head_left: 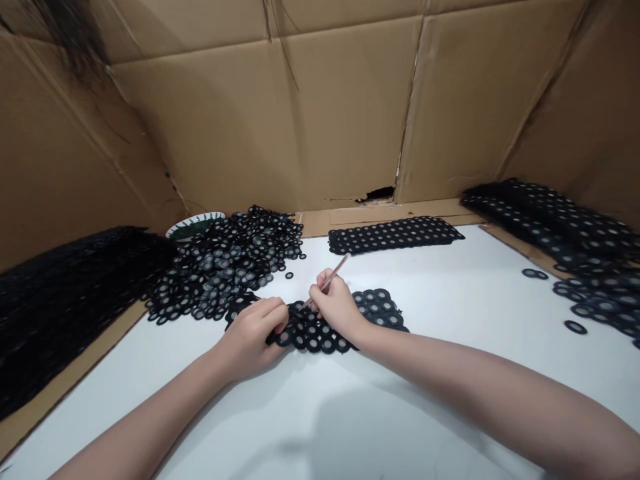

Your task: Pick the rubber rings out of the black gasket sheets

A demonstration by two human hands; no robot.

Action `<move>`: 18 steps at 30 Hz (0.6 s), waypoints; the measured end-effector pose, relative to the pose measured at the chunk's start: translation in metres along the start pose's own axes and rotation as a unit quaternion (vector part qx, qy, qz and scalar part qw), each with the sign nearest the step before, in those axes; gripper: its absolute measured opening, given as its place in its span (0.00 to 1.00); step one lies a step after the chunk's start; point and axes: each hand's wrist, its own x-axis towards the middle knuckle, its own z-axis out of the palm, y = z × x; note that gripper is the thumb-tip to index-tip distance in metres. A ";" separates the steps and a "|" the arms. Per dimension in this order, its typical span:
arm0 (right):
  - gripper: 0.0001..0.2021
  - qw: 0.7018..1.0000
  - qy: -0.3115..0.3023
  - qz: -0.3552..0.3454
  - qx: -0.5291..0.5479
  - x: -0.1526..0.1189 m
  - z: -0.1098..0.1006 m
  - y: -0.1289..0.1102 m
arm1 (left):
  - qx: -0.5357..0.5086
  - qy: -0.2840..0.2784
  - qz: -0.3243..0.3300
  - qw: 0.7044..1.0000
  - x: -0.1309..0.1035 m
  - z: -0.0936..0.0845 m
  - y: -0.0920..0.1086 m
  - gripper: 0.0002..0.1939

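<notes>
A black sheet of joined rings [313, 337] with pale round centres lies on the white table under both hands. My left hand [256, 331] grips the sheet's left part, thumb below and fingers curled over the top. In my right hand [337, 303] is a thin, pale pinkish stick [336, 270], pinched like a pen. Its lower tip meets the sheet between the hands; the upper end slants up to the right. Exactly what the tip touches is too small to make out.
Behind my left hand is a heap of loose black rings [235, 257], beside a patterned bowl [193, 223]. A finished-looking ring strip [395, 233] lies at the back. Stacked black sheets [555, 220] stand right, a dark pile [75, 293] left. Cardboard walls [280, 120] enclose the table [480, 293].
</notes>
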 end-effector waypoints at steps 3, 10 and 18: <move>0.05 1.000 -0.008 -0.001 -0.006 -0.001 0.000 -0.001 | 0.008 -0.012 0.002 1.000 0.000 -0.001 0.001 0.06; 0.05 0.999 -0.024 -0.006 -0.021 -0.002 -0.001 -0.003 | 0.022 -0.027 0.009 0.999 -0.001 -0.003 0.003 0.07; 0.05 0.998 -0.041 -0.022 -0.034 -0.003 0.000 -0.005 | 0.038 -0.049 0.001 0.998 0.000 -0.005 0.004 0.07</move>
